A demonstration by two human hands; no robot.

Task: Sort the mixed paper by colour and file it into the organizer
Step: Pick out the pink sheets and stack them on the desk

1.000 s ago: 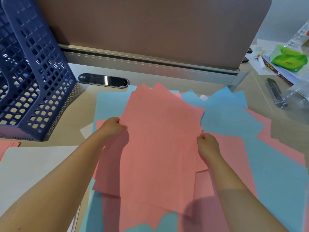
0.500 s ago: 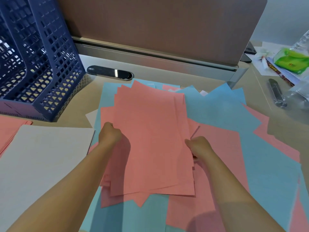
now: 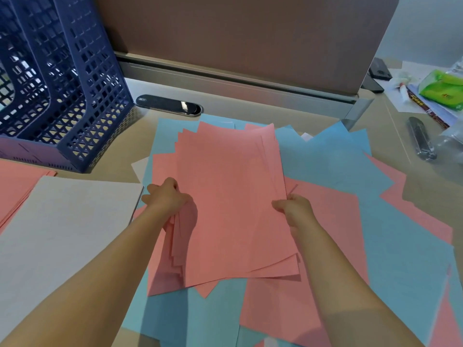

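Observation:
A stack of pink sheets (image 3: 230, 196) lies fanned on the mixed pile in the middle of the desk. My left hand (image 3: 166, 197) grips its left edge and my right hand (image 3: 293, 209) pinches its right edge. Blue sheets (image 3: 333, 161) and more pink sheets (image 3: 333, 221) spread under and to the right of the stack. A sorted white pile (image 3: 62, 226) lies at the left, partly over a pink pile (image 3: 17, 184). The dark blue mesh organizer (image 3: 62, 83) stands at the back left.
A brown partition (image 3: 238, 41) closes the back of the desk, with a cable cover (image 3: 169, 104) in front of it. At the right lie a black stapler (image 3: 421, 139), a green packet (image 3: 443, 90) and clear plastic (image 3: 451, 144).
Both hands have squared the loose pink sheets into a narrower stack and turned it more upright. The view has shifted left, showing the white and pink piles.

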